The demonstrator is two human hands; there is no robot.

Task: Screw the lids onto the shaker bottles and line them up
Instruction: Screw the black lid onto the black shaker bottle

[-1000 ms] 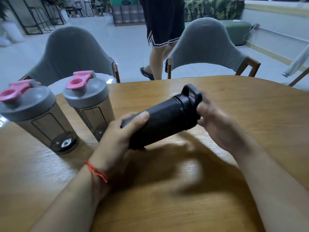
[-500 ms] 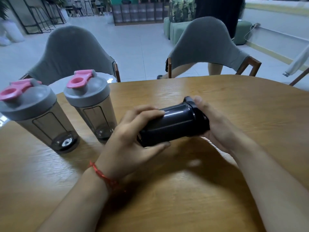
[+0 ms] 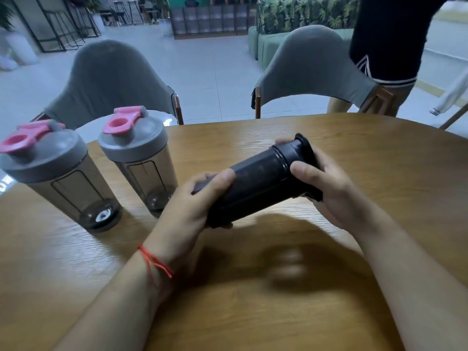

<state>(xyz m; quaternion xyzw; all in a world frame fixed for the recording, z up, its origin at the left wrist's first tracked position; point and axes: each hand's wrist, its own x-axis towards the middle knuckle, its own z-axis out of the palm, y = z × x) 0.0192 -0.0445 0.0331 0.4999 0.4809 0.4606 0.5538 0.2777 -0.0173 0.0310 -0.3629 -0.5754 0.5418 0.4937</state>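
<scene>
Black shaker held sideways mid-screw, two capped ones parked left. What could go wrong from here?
1. The black bottle is tilted above the table; the lid may cross-thread under the right hand.
2. The left hand sits close to the nearer capped shaker; an elbow swing could topple it.

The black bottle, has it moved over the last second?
Yes. The black bottle, in both hands, stayed over the same part of the table right of the gray-lidded shakers, but rotated: its lid loop no longer shows.

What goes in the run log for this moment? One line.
left hand: holds black shaker bottle | right hand: grips lid | two grey-lidded bottles: upright
</scene>
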